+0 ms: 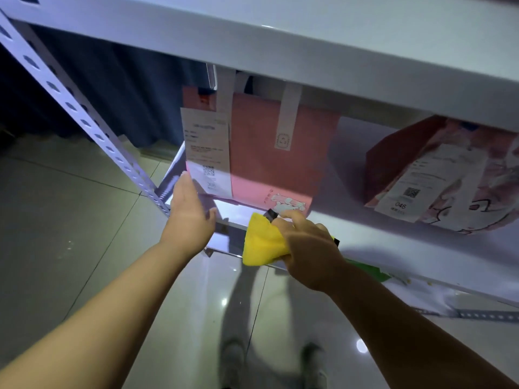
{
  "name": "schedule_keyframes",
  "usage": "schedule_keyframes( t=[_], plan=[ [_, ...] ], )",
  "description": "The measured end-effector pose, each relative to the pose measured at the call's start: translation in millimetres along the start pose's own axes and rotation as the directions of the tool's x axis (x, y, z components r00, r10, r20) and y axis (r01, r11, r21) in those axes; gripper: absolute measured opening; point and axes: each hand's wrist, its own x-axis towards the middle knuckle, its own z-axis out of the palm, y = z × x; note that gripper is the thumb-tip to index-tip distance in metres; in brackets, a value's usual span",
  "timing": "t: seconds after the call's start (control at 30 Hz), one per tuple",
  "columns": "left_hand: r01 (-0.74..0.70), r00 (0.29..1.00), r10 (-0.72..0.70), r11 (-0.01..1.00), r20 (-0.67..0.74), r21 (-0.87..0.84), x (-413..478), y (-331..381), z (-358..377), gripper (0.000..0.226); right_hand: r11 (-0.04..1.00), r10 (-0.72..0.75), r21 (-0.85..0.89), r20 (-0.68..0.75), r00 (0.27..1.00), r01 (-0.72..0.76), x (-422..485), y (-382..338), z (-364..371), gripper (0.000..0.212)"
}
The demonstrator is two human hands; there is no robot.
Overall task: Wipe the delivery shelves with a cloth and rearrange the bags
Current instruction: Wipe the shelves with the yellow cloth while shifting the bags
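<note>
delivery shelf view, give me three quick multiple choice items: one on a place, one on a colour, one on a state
1. Where does the upright pink bag stand?
A. on the floor
B. on the shelf, left of the patterned bag
C. in the person's arms

2. What colour is the cloth?
A. blue
B. white
C. yellow

3. How is the left hand?
A. open, fingers straight, beside the pink bag
B. gripping the cloth
C. clenched in a fist

Answers:
1 B: its base rests on the shelf, with the patterned bag further right.
2 C: the cloth is bright yellow, and the right hand grips it at the shelf's front edge.
3 A: the fingers are straight and hold nothing.
</note>
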Motion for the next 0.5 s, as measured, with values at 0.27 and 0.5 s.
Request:
schedule_keyframes(
  t=[0.27,0.5],
  plan=[
    [-0.023,0.997,0.025,0.999,0.075,-0.038,38.5,-13.0,2.5,0.044,0.986,0.168,-0.014,-0.012,0.986,-0.168,29.5,-6.8,-5.1,0.055],
    [-0.119,0.976,0.112,0.993,0.185,0.024,60.8,8.5,17.5,0.08,0.951,0.308,-0.007,0.009,0.951,-0.308,37.1,29.8,-9.6,0.057]
  ],
)
